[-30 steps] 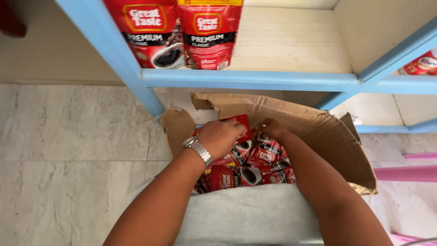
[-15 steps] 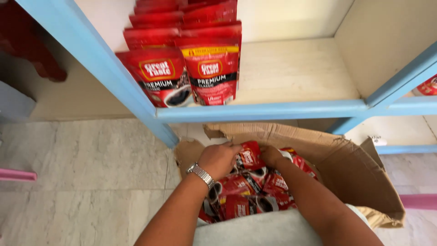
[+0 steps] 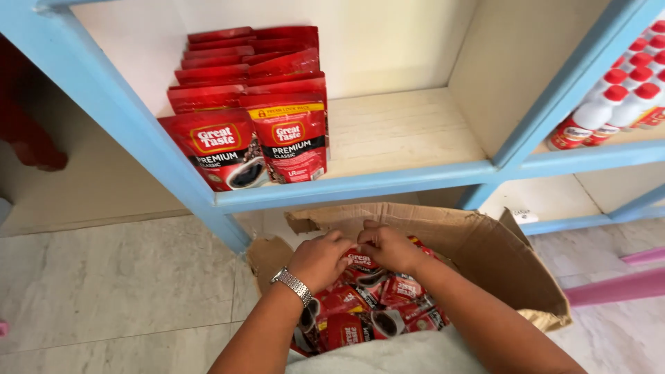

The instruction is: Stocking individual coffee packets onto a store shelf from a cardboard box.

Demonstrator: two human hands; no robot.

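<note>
- The cardboard box [image 3: 485,256] is your landmark: it sits on the pale tiled floor [image 3: 104,291], just below the blue shelf frame [image 3: 360,183], flaps open and full of red coffee pouches [image 3: 346,325].
- Above the box, the cream shelf board [image 3: 402,128] holds the shelved pouches [image 3: 256,104] in rows at its left; the right part looks bare, so aim there.
- Up and right of the box, white bottles with red caps [image 3: 616,104] fill the next bay; keep clear of them.
- The box's rear flap [image 3: 325,218] juts toward the shelf edge; lift straight up so nothing snags on it.
- Inside the box at the top of the heap, your left hand [image 3: 320,260] and right hand [image 3: 391,247] are both curled closed on one red pouch [image 3: 364,266]. Grip it by the upper edge, flat, so that it stands upright.
- A metal wristwatch [image 3: 292,284] sits on your left wrist, above the heap.
</note>
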